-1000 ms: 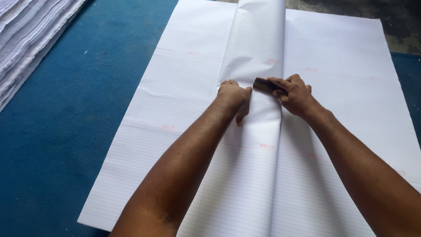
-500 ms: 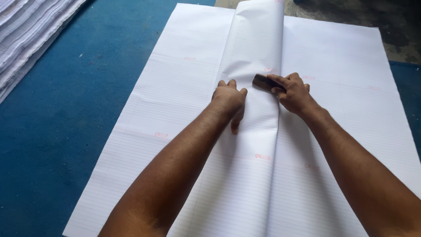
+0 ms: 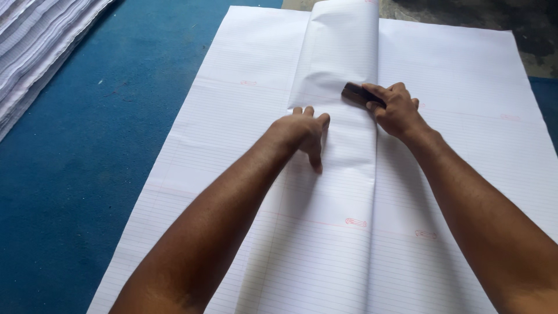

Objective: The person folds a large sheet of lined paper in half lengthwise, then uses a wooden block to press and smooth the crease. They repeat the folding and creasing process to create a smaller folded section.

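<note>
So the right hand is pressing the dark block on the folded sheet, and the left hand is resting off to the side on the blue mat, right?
Not quite. The left hand is not on the blue mat; in the head view it lies flat on the folded sheet of white ruled paper. The rest holds: the right hand presses the dark block on that sheet.

My left hand (image 3: pixel 302 131) lies flat, palm down, on a folded strip of ruled paper (image 3: pixel 343 64) that runs up the middle of a large white ruled sheet (image 3: pixel 465 87). My right hand (image 3: pixel 395 107) grips a small dark block (image 3: pixel 356 93) and presses it against the right edge of that folded strip. The sheet rests on a blue surface (image 3: pixel 104 145). A stack of more ruled paper (image 3: pixel 35 46) sits at the far left.
</note>
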